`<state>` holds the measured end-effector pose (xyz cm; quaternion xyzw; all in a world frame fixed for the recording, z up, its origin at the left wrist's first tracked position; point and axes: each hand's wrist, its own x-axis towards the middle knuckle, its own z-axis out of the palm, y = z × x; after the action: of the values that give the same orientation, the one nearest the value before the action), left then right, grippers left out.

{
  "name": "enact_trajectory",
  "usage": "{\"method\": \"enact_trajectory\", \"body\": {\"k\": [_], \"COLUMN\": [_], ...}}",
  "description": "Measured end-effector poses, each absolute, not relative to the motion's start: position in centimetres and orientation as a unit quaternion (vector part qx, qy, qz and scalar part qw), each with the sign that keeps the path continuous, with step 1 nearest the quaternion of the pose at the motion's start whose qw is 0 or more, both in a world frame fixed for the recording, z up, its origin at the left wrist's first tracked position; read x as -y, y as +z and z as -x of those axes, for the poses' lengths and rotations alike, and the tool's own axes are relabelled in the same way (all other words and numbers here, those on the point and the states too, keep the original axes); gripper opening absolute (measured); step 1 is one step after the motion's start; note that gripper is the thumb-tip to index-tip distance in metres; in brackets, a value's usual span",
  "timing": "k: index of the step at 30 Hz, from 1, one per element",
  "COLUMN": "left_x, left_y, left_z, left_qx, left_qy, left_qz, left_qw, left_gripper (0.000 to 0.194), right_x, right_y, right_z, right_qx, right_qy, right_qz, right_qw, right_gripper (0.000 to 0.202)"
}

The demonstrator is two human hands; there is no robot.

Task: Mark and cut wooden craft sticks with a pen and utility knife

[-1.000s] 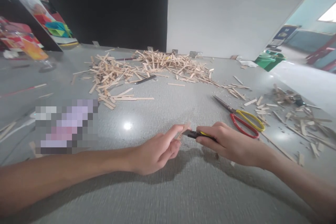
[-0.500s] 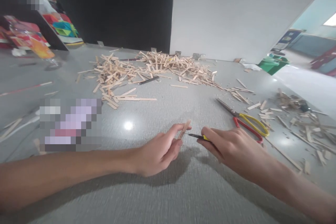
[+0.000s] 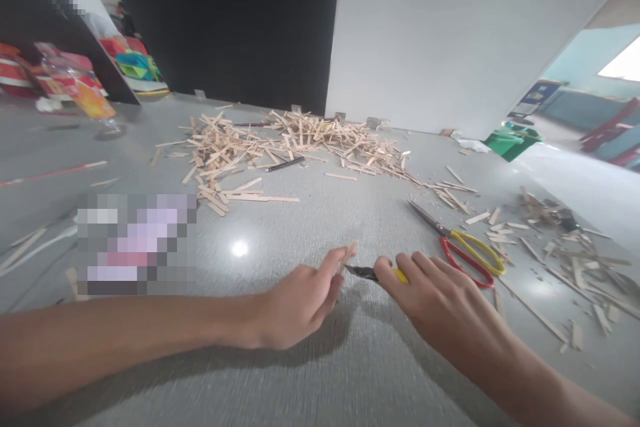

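Note:
Between the thumb and fingers of my left hand a short wooden craft stick is pinched, raised above the grey table. My right hand is wrapped round a yellow-and-black utility knife. The blade points left and its tip is at the stick; whether it cuts in cannot be made out. Just beyond my right hand lies a pair of scissors with one red and one yellow handle, blades pointing away to the left.
A heap of craft sticks spreads along the back, with a dark pen before it. Cut scraps litter the right side. A bottle stands back left, a green bin back right. A blurred-out flat object lies left.
The knife has turned so that its blade shows broader, and its tip has come up to the stick. My right hand's fingers have shifted on the handle. The view has tilted slightly.

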<state>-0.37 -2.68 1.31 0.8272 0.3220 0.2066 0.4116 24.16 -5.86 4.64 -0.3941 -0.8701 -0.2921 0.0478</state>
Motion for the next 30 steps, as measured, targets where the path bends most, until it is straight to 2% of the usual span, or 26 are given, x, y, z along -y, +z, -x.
{"method": "enact_trajectory", "body": {"k": [4, 8, 11, 13, 17, 19, 22, 23, 27, 30], "left_x": [2.8, 2.7, 2.6, 2.6, 2.6, 2.6, 2.5, 2.5, 2.7, 2.8], "left_y": [1.5, 1.6, 1.5, 1.4, 1.3, 1.2, 0.8, 0.6, -0.1, -0.1], "left_z": [0.3, 0.2, 0.2, 0.3, 0.3, 0.3, 0.3, 0.2, 0.1, 0.1], "left_qx": [-0.329, -0.328, -0.326, -0.324, -0.320, -0.319, -0.320, -0.321, -0.330, -0.337], "left_qy": [0.194, 0.198, 0.201, 0.200, 0.195, 0.190, 0.176, 0.169, 0.148, 0.146], "left_qz": [-0.834, -0.836, -0.839, -0.843, -0.852, -0.858, -0.871, -0.876, -0.892, -0.894], "left_qw": [0.399, 0.394, 0.386, 0.380, 0.365, 0.354, 0.329, 0.317, 0.272, 0.257], "left_gripper": [0.045, 0.047, 0.046, 0.044, 0.044, 0.045, 0.042, 0.041, 0.039, 0.038], "right_x": [6.1, 6.3, 6.3, 6.3, 5.8, 5.4, 5.6, 5.9, 6.9, 5.3], "right_y": [4.6, 4.2, 4.3, 4.4, 4.5, 4.5, 4.6, 4.7, 4.8, 3.6], "right_z": [-24.2, -23.9, -23.9, -24.2, -25.3, -25.5, -25.3, -25.1, -24.5, -24.8], "right_qx": [0.858, 0.856, 0.863, 0.870, 0.862, 0.869, 0.887, 0.889, 0.879, 0.898], "right_qy": [-0.288, -0.287, -0.283, -0.271, -0.281, -0.280, -0.272, -0.275, -0.300, -0.247], "right_qz": [0.424, 0.430, 0.417, 0.411, 0.421, 0.407, 0.372, 0.365, 0.369, 0.363], "right_qw": [0.033, 0.026, 0.024, 0.028, 0.026, 0.017, 0.013, 0.018, 0.031, 0.027], "right_gripper": [0.044, 0.030, 0.031, 0.038, 0.064, 0.058, 0.029, 0.025, 0.033, 0.031]}}
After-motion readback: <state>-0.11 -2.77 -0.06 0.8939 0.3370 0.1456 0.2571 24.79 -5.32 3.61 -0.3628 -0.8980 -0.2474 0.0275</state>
